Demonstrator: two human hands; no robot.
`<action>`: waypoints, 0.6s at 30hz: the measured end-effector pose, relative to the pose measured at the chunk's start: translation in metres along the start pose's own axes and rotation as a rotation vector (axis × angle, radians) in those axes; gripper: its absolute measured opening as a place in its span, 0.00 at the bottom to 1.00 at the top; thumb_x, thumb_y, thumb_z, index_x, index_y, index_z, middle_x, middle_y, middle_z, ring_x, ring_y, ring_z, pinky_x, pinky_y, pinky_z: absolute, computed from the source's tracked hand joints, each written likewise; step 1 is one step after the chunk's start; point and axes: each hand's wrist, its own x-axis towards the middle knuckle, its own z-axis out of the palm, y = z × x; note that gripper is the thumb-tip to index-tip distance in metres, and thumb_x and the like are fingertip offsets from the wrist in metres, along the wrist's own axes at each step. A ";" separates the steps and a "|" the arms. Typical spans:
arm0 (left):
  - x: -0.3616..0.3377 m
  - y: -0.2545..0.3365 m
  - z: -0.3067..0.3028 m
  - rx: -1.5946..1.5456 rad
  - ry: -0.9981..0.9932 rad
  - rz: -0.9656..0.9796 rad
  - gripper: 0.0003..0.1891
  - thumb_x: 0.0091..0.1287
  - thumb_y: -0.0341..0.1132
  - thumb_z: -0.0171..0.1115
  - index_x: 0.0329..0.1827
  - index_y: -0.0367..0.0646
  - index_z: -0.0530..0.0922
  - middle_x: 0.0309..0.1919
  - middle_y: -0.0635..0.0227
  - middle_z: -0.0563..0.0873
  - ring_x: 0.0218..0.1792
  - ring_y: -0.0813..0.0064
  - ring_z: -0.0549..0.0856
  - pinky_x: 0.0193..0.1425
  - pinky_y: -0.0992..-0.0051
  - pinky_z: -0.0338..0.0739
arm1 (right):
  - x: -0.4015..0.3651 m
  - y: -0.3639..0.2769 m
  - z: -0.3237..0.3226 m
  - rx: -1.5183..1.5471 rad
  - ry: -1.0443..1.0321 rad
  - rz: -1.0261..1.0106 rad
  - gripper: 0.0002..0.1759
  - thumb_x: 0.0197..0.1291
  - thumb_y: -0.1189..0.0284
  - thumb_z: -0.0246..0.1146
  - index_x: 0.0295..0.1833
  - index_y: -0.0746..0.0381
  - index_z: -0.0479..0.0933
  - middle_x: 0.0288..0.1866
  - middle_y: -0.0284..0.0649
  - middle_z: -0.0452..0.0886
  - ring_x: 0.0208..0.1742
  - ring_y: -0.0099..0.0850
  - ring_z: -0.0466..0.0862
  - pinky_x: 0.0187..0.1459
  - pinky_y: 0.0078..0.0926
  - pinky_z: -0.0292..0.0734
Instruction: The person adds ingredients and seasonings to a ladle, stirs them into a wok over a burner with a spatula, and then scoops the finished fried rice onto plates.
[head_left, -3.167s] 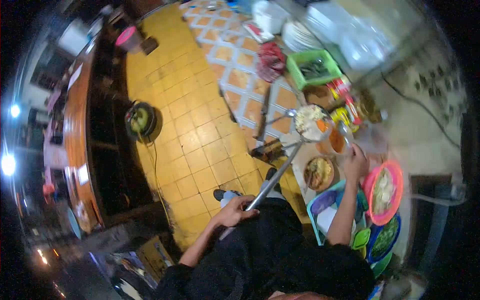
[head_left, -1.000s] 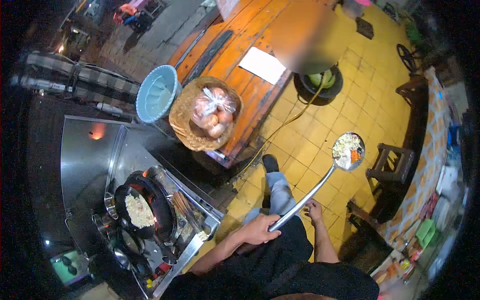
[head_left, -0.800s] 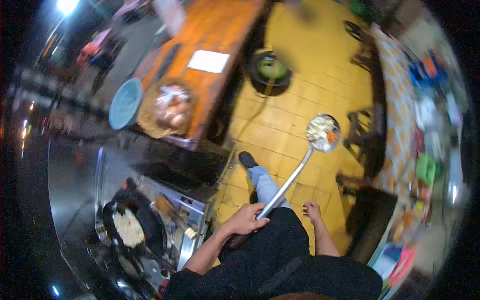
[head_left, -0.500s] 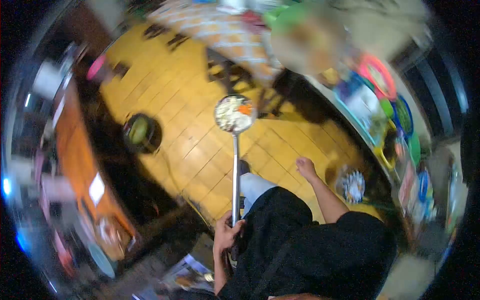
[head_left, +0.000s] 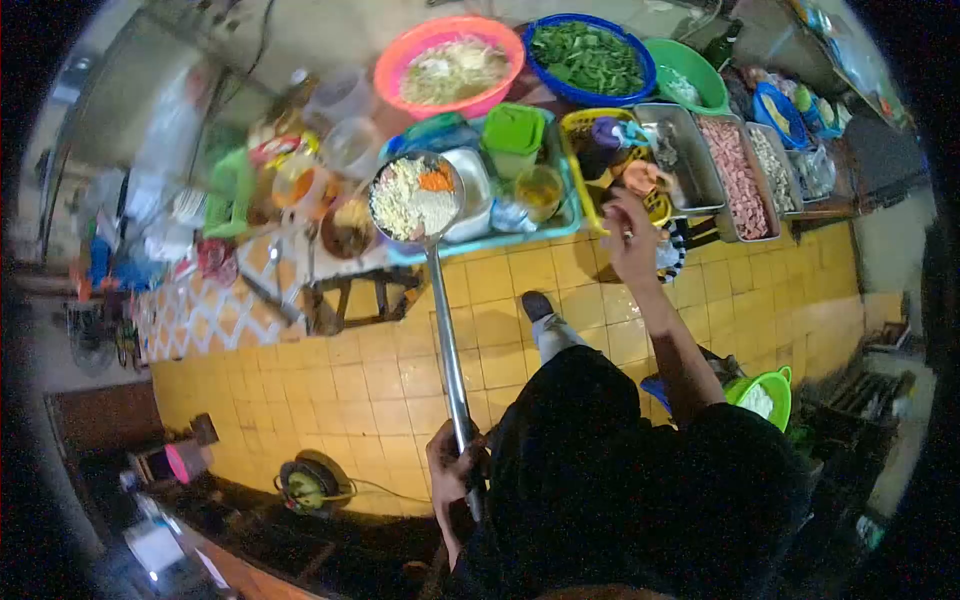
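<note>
Ladle (head_left: 447, 340) is sitting clamped in the left hand (head_left: 452, 478), fingers wrapping fully round the near end of the shaft. Long axis is running almost straight away from that grip, leaning slightly left. That is putting the ladle bowl (head_left: 415, 197) far out ahead, hanging over the near edge of the teal tray (head_left: 500, 240) and carrying chopped white bits plus some orange.

Just left of the bowl a brown dish (head_left: 347, 226) is sitting close by. Farther ahead, the pink basin (head_left: 450, 62) is holding pale shreds. Right of the bowl, a green tub (head_left: 513, 128) and an amber cup (head_left: 541, 190) are standing in the tray.

Right hand (head_left: 632, 232) is reaching out well right of the ladle grip and is the hand nearer the yellow basket (head_left: 572, 165). Its fingers are curling at the basket's edge; can't tell if they're pinching anything. Beyond it, steel trays (head_left: 738, 172) are lining up. Between the two hands, only floor tile (head_left: 380, 380) and a shoe (head_left: 537, 305) are showing.
</note>
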 end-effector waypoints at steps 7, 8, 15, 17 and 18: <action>0.080 0.048 0.059 0.063 -0.239 -0.015 0.07 0.56 0.28 0.61 0.33 0.37 0.72 0.20 0.71 0.74 0.20 0.81 0.73 0.21 0.80 0.67 | 0.039 0.061 -0.053 -0.368 -0.125 0.148 0.11 0.53 0.73 0.57 0.43 0.60 0.70 0.27 0.46 0.77 0.28 0.48 0.77 0.30 0.39 0.71; 0.086 0.054 0.063 0.176 -0.220 -0.034 0.07 0.56 0.27 0.60 0.35 0.37 0.71 0.20 0.70 0.74 0.20 0.81 0.74 0.20 0.80 0.67 | 0.043 0.059 -0.054 -0.373 -0.144 0.271 0.12 0.53 0.72 0.57 0.45 0.59 0.70 0.28 0.45 0.77 0.28 0.48 0.77 0.31 0.41 0.71; 0.114 0.064 0.064 0.260 -0.431 0.104 0.07 0.58 0.27 0.59 0.37 0.36 0.71 0.19 0.71 0.74 0.16 0.80 0.72 0.20 0.81 0.67 | 0.029 0.086 -0.027 -0.543 -0.178 0.277 0.32 0.52 0.64 0.61 0.58 0.68 0.59 0.53 0.58 0.68 0.53 0.53 0.70 0.48 0.44 0.69; 0.120 0.065 0.059 0.306 -0.454 0.089 0.07 0.58 0.27 0.59 0.37 0.36 0.71 0.19 0.72 0.73 0.16 0.81 0.72 0.19 0.81 0.67 | 0.015 0.121 -0.006 -0.377 0.001 0.126 0.36 0.52 0.61 0.64 0.59 0.68 0.57 0.54 0.58 0.67 0.49 0.52 0.74 0.45 0.43 0.71; 0.123 0.066 0.059 0.350 -0.473 0.119 0.07 0.58 0.27 0.59 0.37 0.36 0.71 0.18 0.72 0.73 0.15 0.81 0.73 0.19 0.80 0.67 | 0.032 0.086 -0.006 -0.004 -0.012 0.422 0.38 0.51 0.60 0.65 0.59 0.69 0.55 0.51 0.58 0.69 0.46 0.52 0.76 0.42 0.43 0.72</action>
